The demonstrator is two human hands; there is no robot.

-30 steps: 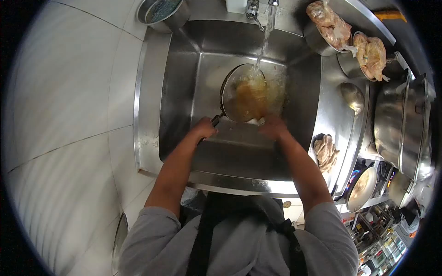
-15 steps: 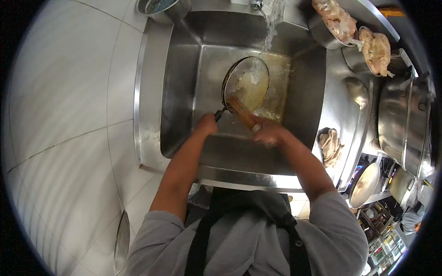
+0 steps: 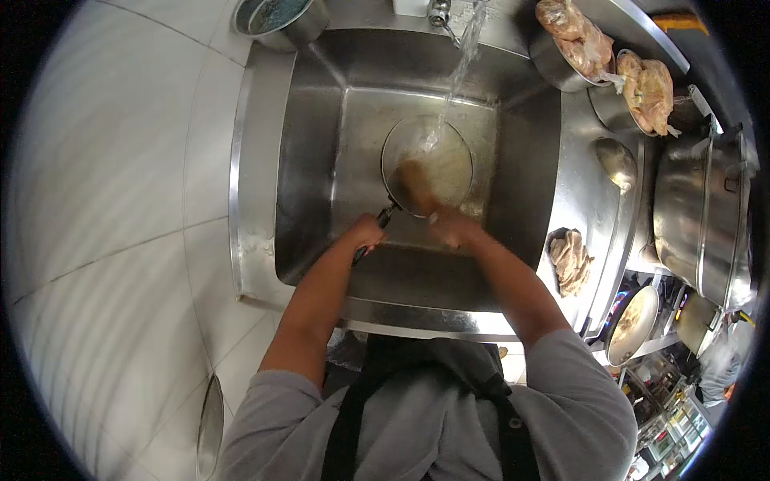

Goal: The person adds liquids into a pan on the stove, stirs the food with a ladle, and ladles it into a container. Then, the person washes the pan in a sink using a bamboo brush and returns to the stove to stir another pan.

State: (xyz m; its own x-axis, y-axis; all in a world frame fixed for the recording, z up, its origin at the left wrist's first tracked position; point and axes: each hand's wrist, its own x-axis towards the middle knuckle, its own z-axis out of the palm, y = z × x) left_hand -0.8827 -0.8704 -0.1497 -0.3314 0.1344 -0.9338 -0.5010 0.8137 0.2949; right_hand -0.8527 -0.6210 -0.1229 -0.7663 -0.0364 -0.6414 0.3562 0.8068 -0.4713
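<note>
Inside the steel sink [image 3: 513,220], my left hand [image 3: 366,232] is wrapped round the black handle of a round, thin-rimmed frying pan [image 3: 453,164]. Water from the tap [image 3: 439,11] falls into the pan near its far rim. My right hand [image 3: 455,226] grips a brown scrubbing brush [image 3: 415,180], blurred by motion. The brush's far end lies over the left part of the pan's inside, and its bristles cannot be made out clearly.
A metal pot [image 3: 301,28] stands at the sink's far left corner. To the right are bagged raw meat [image 3: 646,88] in metal containers, a ladle [image 3: 618,164], a crumpled cloth [image 3: 570,263] and a large steel pot [image 3: 694,216]. Another pan [image 3: 632,325] sits over a lit burner.
The frying pan has turned from tilted to flatter, facing up more. The brush has swept further into the pan, and my right hand has shifted slightly left. More of the handle shows.
</note>
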